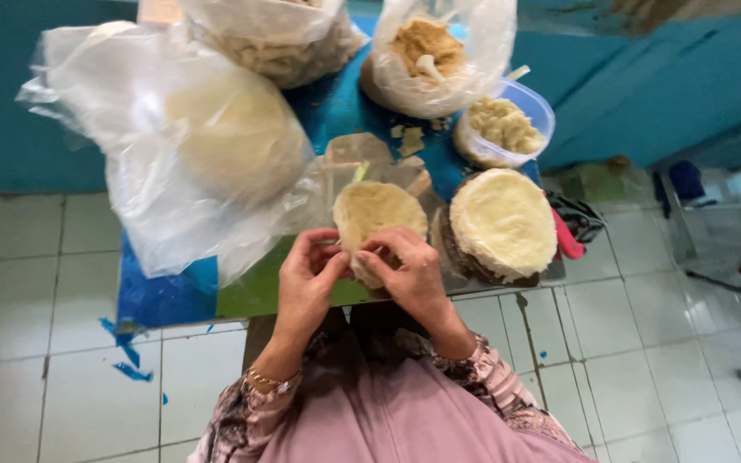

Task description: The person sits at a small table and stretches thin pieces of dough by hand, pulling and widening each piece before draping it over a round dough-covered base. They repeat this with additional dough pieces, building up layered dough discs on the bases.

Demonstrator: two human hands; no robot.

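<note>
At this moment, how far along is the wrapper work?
Done: nothing finished shows.

In hand: the left hand and right hand pinch the near edge of one round wrapper, with no filling visible on it.

Left: a thick stack of wrappers beside it, a tub of filling, and three bags that look full. It looks far from finished.

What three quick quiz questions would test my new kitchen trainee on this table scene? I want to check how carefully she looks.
1. True or false: both hands pinch the round pale dough wrapper.
2. What lies right of that wrapper?
3. What does the clear plastic tub hold: A crumbly pale filling, B water?

Key:
1. True.
2. A stack of round pale wrappers.
3. A.
</note>
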